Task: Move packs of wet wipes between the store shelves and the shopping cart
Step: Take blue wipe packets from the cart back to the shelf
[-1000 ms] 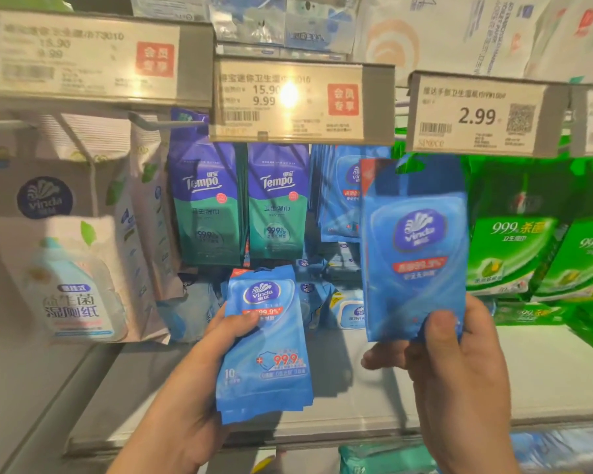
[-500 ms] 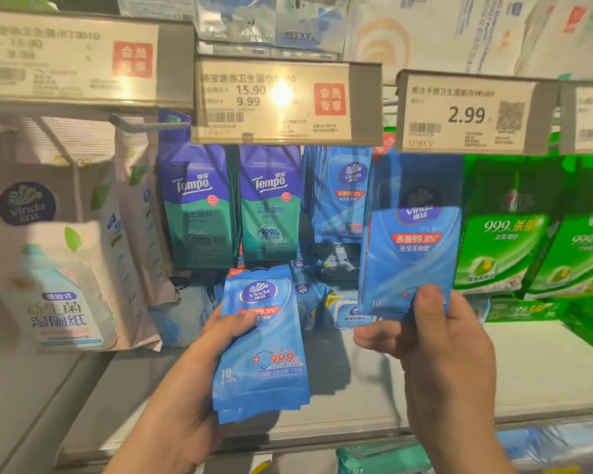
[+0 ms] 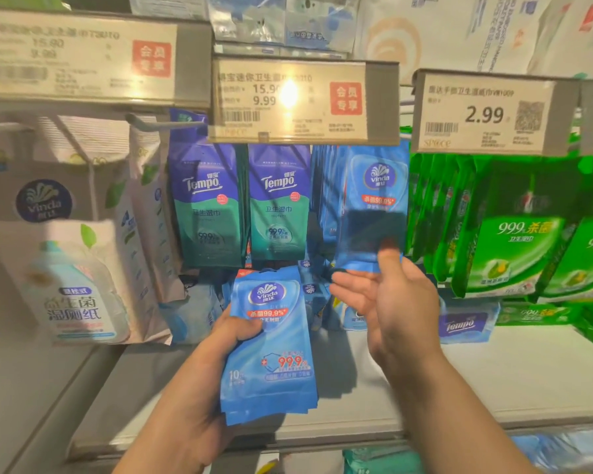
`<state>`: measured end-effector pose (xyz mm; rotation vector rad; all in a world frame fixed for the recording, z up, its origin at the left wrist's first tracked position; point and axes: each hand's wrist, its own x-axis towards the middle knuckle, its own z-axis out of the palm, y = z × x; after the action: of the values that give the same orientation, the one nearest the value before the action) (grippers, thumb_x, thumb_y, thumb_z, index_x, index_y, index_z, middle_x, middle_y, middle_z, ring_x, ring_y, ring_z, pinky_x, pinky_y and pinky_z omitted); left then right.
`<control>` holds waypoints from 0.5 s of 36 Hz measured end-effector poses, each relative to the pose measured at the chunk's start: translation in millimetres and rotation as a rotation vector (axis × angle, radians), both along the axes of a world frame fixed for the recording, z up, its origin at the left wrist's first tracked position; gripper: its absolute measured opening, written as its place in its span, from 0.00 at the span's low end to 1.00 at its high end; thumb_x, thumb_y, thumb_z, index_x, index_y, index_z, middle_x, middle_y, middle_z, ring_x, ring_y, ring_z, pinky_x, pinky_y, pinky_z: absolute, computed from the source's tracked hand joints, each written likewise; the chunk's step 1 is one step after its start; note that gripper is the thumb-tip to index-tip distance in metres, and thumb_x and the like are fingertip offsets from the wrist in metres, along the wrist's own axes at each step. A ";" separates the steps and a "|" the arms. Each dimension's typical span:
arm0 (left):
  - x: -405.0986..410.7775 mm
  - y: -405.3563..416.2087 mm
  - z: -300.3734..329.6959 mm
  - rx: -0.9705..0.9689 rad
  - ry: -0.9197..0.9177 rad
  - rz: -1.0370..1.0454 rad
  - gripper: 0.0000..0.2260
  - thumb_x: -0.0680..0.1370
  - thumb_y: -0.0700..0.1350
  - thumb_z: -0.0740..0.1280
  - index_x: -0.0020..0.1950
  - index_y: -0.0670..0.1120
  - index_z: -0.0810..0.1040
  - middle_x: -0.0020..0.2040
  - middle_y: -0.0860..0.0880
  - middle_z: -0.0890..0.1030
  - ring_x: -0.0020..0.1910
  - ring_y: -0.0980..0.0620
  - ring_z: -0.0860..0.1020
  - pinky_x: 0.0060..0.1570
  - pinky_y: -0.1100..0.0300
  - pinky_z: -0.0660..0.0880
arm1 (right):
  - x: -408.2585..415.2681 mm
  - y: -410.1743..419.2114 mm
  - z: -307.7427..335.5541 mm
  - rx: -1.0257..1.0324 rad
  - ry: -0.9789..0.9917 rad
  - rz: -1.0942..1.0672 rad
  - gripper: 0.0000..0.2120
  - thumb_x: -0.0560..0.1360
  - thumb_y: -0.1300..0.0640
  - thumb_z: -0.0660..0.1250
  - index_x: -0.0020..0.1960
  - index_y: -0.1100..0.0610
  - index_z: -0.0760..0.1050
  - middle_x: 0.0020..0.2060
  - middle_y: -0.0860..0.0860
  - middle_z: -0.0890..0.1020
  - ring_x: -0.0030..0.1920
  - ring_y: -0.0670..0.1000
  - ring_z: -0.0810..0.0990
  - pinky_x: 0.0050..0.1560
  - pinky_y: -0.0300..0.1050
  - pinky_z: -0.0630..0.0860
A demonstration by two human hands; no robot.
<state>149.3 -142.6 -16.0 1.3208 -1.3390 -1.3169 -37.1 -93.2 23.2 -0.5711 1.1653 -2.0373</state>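
My left hand [image 3: 213, 354] grips a stack of blue Vinda wet wipe packs [image 3: 271, 336], thumb across the front, just above the shelf board. My right hand [image 3: 401, 313] is raised to a single blue Vinda pack [image 3: 374, 200] held upright against the hanging row of the same packs. The thumb pinches that pack's lower front edge and the fingers stretch out beneath it. Its top edge is hidden behind the price tag [image 3: 302, 100].
Purple-green Tempo packs [image 3: 206, 206] hang left of the blue row and green packs [image 3: 514, 234] hang on the right. Large white Vinda packs [image 3: 72, 285] fill the far left. A small Tempo pack [image 3: 466, 325] lies on the grey shelf board [image 3: 493, 378]. More packs show on the shelf below.
My right hand has carried the single blue pack up, back and leftward, from in front of the shelf to the hanging blue row. My left hand and its stack have barely moved.
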 end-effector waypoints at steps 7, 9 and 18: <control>4.9 0.7 6.4 0.197 0.214 -0.277 0.26 0.82 0.33 0.62 0.77 0.32 0.55 0.09 0.56 0.58 0.12 0.67 0.66 0.32 0.79 0.69 | -1.0 -16.6 -1.9 0.016 -0.004 0.016 0.16 0.83 0.48 0.63 0.55 0.63 0.71 0.40 0.63 0.81 0.36 0.60 0.87 0.33 0.51 0.84; 6.3 11.0 0.9 0.219 0.307 -0.419 0.36 0.69 0.34 0.76 0.73 0.30 0.64 0.12 0.48 0.68 0.14 0.63 0.71 0.20 0.72 0.69 | -1.4 -17.6 -3.7 0.022 -0.025 0.028 0.17 0.83 0.47 0.63 0.55 0.64 0.72 0.43 0.64 0.82 0.37 0.60 0.88 0.34 0.52 0.85; 8.0 12.9 -8.7 0.098 0.641 -0.313 0.29 0.44 0.36 0.71 0.45 0.40 0.73 0.24 0.49 0.81 0.23 0.58 0.80 0.21 0.66 0.74 | -5.0 -10.5 -22.0 0.060 -0.150 0.045 0.07 0.84 0.56 0.63 0.52 0.61 0.71 0.38 0.60 0.80 0.30 0.56 0.84 0.30 0.51 0.82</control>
<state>157.2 -129.6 -24.8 0.6570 -1.0513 -1.8396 -42.1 -103.7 1.3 -0.4041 1.1110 -1.9643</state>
